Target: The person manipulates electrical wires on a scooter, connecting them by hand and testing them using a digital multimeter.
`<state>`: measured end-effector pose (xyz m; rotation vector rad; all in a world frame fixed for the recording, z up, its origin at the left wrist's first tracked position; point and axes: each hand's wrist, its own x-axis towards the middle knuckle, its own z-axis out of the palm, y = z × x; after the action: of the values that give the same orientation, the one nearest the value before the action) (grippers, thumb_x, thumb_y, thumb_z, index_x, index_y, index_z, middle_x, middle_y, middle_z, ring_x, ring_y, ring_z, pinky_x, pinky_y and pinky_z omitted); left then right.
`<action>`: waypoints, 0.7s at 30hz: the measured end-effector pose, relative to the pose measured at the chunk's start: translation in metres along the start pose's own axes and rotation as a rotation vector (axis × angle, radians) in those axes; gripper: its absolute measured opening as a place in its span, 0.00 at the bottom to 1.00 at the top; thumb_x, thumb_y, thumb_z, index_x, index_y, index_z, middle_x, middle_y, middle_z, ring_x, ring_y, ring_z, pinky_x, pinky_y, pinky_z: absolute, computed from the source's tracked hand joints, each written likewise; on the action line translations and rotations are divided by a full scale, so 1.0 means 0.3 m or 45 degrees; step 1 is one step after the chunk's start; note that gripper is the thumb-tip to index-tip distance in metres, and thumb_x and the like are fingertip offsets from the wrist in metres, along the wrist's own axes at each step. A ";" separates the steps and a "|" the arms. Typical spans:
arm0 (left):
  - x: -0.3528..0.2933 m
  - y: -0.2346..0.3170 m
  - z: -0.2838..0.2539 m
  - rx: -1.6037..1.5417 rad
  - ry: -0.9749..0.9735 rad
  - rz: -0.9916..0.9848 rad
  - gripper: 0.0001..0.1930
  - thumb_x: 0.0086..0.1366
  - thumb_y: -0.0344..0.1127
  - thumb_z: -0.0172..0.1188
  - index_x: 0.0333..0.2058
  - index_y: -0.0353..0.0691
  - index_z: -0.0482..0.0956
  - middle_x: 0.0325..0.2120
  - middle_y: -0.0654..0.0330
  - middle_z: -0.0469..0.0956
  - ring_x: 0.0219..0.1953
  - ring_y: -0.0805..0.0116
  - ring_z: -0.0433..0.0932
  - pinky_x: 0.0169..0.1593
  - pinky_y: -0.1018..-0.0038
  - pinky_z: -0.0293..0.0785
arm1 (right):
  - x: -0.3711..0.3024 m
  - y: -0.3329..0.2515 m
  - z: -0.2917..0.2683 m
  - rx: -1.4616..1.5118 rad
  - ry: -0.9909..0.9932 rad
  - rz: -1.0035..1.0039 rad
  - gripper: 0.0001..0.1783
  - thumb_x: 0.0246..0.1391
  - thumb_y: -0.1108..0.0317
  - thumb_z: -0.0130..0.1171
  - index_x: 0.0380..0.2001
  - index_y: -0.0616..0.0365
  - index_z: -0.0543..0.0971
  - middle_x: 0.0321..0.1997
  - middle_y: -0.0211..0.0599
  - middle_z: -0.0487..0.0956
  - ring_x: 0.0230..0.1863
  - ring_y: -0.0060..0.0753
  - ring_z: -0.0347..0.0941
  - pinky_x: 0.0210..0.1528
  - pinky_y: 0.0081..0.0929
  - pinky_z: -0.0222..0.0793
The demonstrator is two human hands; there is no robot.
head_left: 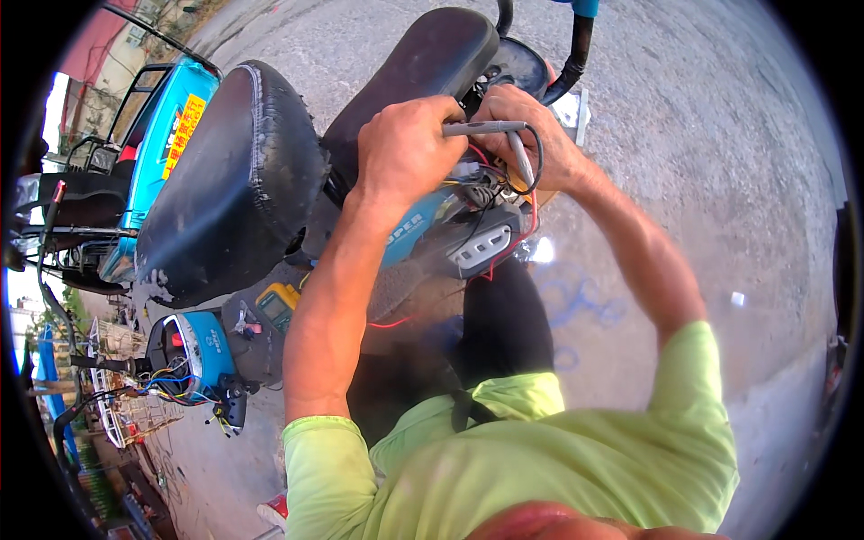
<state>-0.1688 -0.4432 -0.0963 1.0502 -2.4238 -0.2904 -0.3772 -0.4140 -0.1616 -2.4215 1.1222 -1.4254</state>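
Observation:
My left hand [409,148] is closed, its fingers round one end of a grey test probe [486,128] with a black lead looping off the other end. My right hand [529,126] is also closed, and a second grey test probe [520,158] slants down from under its fingers, a red lead running below it. The probe tips are hidden by my fingers. Both hands are over the open front of a scooter, beside its black seat [409,76]. Below them are loose wires and a connector [465,171], above a dark grey slotted housing [481,252].
A yellow multimeter [277,304] lies to the left of my left forearm. Beyond it stands a blue panel [209,346] with loose coloured wires. A worn black seat [234,180] and a blue vehicle [175,135] are at the left. A black handlebar [576,58] rises at the top.

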 end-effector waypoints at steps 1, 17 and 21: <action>-0.005 -0.003 0.007 -0.006 0.035 0.013 0.11 0.58 0.33 0.66 0.40 0.40 0.86 0.29 0.50 0.83 0.30 0.55 0.84 0.36 0.65 0.77 | 0.002 -0.004 -0.008 0.042 -0.028 0.000 0.10 0.59 0.63 0.65 0.37 0.59 0.80 0.37 0.44 0.78 0.43 0.54 0.74 0.45 0.46 0.71; -0.022 -0.088 -0.008 -0.763 0.043 -0.086 0.07 0.70 0.34 0.66 0.39 0.37 0.84 0.25 0.72 0.75 0.27 0.83 0.69 0.33 0.81 0.67 | 0.021 -0.016 -0.020 0.195 -0.088 0.043 0.11 0.64 0.65 0.62 0.37 0.63 0.82 0.37 0.43 0.81 0.42 0.49 0.77 0.47 0.42 0.72; -0.030 -0.101 0.000 -0.878 0.103 -0.132 0.08 0.70 0.36 0.66 0.39 0.37 0.84 0.24 0.72 0.74 0.27 0.83 0.69 0.32 0.82 0.66 | 0.029 -0.020 -0.023 0.219 -0.091 0.027 0.11 0.64 0.64 0.62 0.38 0.63 0.82 0.38 0.44 0.82 0.43 0.48 0.78 0.48 0.41 0.73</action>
<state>-0.1446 -0.4572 -0.1107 0.8370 -1.9536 -1.0088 -0.3771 -0.4136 -0.1491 -2.3149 0.9643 -1.3572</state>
